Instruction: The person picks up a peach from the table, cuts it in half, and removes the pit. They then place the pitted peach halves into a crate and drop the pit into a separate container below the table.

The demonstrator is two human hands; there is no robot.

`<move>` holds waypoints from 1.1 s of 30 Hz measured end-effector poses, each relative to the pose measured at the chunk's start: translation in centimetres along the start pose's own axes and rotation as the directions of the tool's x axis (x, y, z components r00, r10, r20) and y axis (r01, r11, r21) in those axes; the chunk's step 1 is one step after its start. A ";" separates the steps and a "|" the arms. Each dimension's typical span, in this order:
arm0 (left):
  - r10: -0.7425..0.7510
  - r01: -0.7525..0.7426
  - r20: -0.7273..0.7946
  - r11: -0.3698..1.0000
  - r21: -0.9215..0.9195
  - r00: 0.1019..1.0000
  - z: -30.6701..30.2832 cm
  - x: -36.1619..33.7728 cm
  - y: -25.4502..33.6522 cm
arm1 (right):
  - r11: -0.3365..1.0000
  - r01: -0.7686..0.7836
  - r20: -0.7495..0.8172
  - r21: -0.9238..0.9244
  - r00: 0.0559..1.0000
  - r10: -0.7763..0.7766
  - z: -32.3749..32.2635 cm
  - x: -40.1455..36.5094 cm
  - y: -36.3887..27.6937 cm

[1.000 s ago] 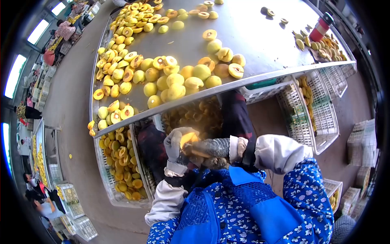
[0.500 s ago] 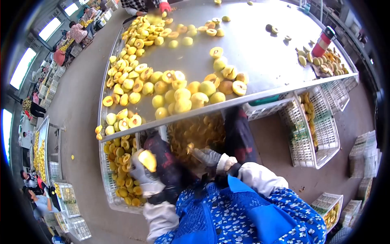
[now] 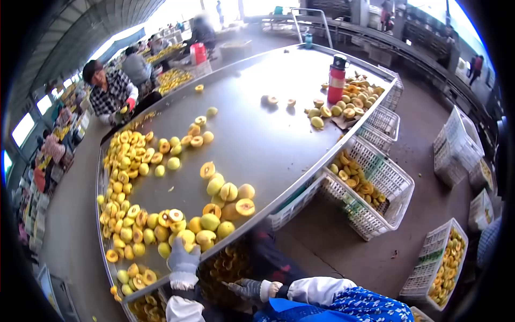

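My left hand, in a grey glove, reaches over the table's near edge. Its fingers are apart and touch a yellow peach at the front of the pile. Below the edge, my gloved right hand is closed, with a thin tip pointing left from it; what it holds is too dark to make out. Several whole and halved peaches lie just beyond my left hand, some halves showing brown pits. Beneath the table, a shadowed container is partly hidden, with peach pieces in it.
The metal table has a raised rim. A red flask stands among peaches at its far right. White crates with fruit sit beside the table and on the floor. A person in a checked shirt works at the left side.
The view has swung to the right. My left hand, which held a peach half over the crate, has moved up to the table's peaches without it. My right hand stays low, below the edge.
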State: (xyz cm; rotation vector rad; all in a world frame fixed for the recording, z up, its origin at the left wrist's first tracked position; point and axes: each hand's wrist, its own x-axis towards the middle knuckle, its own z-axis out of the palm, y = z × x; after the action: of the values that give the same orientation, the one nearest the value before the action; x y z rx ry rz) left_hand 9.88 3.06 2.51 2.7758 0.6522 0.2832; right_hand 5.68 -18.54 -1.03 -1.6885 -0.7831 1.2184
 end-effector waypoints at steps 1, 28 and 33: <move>-0.006 0.005 -0.016 0.999 -0.039 1.000 0.1 -0.4 -0.4 | 0.939 -0.025 -0.028 0.342 0.999 0.037 -0.2 0.2 -0.3; -0.129 0.228 0.189 0.484 -0.845 0.974 1.2 -4.6 -2.2 | 0.803 0.595 -0.680 -0.027 0.578 -0.451 -1.1 5.3 -6.5; -0.209 -0.042 -0.039 -0.010 -0.999 0.977 0.9 -10.0 -0.9 | 0.773 0.609 -0.504 -0.179 0.618 -0.603 -1.1 4.4 -9.5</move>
State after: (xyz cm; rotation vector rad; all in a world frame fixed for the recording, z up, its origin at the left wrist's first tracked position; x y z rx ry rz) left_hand 0.93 -0.98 0.15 1.1973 0.3429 0.6634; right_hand 8.19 -11.18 6.10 -1.4520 -0.8786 0.2372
